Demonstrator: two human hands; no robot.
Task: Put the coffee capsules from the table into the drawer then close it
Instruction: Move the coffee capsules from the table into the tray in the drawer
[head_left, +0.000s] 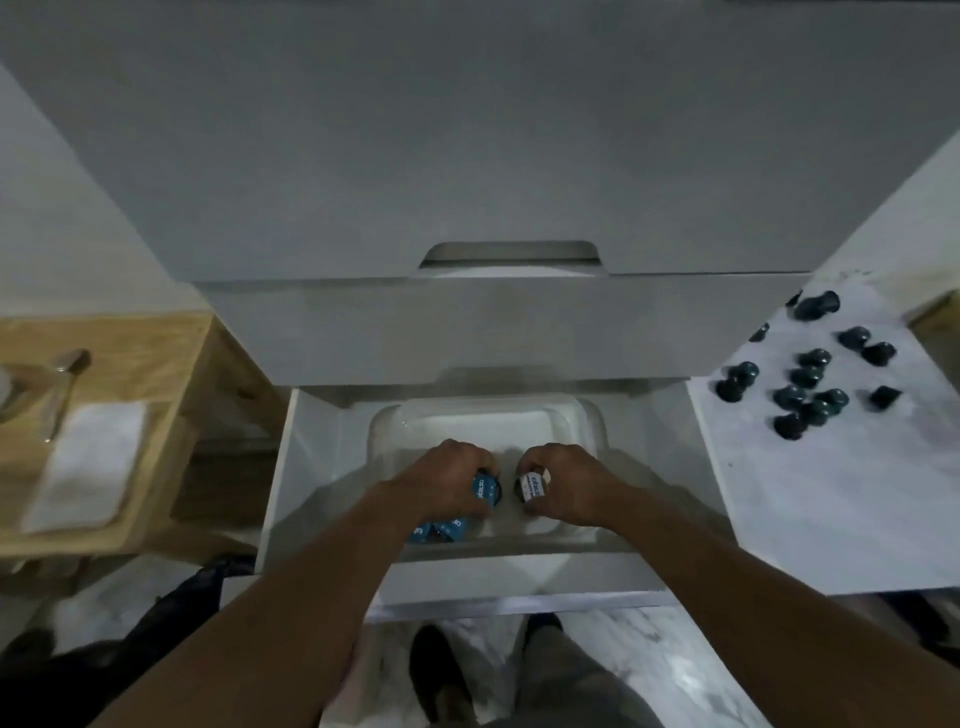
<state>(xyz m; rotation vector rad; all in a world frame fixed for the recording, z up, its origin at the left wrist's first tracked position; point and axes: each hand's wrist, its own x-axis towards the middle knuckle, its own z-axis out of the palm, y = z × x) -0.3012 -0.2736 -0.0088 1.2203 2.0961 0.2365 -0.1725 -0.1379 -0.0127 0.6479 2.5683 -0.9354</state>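
Note:
The white drawer (280, 467) stands pulled out below me, with a clear plastic tray (483, 415) inside it. Both my hands are down in that tray. My left hand (441, 480) is shut on a dark capsule with a blue lid (485, 488). Close beside it, my right hand (563, 483) is shut on a dark capsule with a white-and-blue lid (530, 486). More blue-lidded capsules (439, 530) lie in the tray under my left wrist. Several dark capsules (810, 384) are scattered on the white table (831, 493) at the right.
Closed white drawer fronts (483, 332) rise above the open drawer. A wooden shelf (156, 364) at the left carries a folded white cloth (83, 462) and a glass item. My feet stand on marble floor (649, 665) below the drawer front.

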